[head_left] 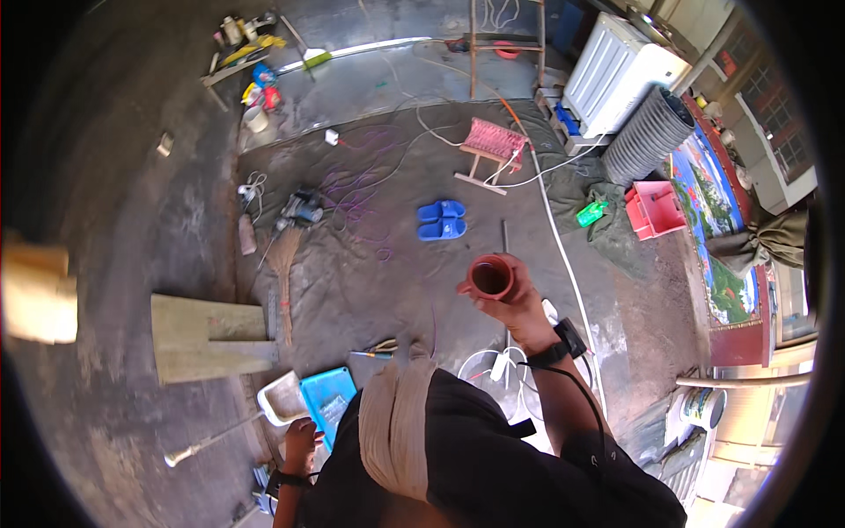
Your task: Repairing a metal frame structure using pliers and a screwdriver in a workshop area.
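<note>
Apparently, your right hand curls its grip around the side of the reddish cup above the floor, probably to keep its mouth upward, while your left hand hangs near the blue tray, its closure I cannot tell.

We've got our right hand round a reddish-brown cup, its mouth facing up at us; our left hand is low, near a blue tray and white dustpan. Ahead, blue slippers, and beyond, a red-topped stool!
</note>
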A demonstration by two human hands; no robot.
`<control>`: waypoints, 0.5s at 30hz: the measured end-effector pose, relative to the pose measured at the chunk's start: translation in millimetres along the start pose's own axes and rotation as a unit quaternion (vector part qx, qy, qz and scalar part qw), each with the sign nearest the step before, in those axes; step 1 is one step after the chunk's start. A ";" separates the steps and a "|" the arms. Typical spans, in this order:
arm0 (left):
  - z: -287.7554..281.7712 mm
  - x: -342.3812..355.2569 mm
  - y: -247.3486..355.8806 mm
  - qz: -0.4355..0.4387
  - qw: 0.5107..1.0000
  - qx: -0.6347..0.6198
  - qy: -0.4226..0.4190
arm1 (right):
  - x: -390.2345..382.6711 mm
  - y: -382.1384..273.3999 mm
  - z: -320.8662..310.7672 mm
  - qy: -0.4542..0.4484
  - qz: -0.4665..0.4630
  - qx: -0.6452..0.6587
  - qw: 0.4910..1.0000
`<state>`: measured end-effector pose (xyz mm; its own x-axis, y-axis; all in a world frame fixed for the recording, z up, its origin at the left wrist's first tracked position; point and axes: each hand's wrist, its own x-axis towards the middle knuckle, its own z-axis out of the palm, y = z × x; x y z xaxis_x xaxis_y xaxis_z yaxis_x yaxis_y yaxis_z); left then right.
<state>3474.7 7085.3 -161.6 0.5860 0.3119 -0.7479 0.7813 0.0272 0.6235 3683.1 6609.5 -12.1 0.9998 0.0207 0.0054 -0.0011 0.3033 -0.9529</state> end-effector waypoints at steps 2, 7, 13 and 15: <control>7.8 20.3 37.2 0.003 1.000 0.022 0.016 | 40.8 -12.7 3.2 -0.012 0.014 0.002 1.000; 14.8 110.2 111.0 0.243 0.888 0.364 -0.140 | 135.9 -10.1 5.5 -0.026 0.000 0.048 0.998; 68.9 232.4 224.4 0.201 0.966 0.135 -0.094 | 254.6 3.9 -14.1 0.060 -0.020 -0.001 0.998; 68.4 289.6 278.9 0.237 0.920 0.279 -0.137 | 298.3 7.2 -18.6 0.100 -0.025 -0.035 0.994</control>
<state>3877.0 7118.2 -219.9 0.8622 -0.0899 -0.4986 0.3672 -0.5671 0.7373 3981.7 6600.1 -23.0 0.9830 -0.1838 -0.0002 0.0432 0.2317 -0.9718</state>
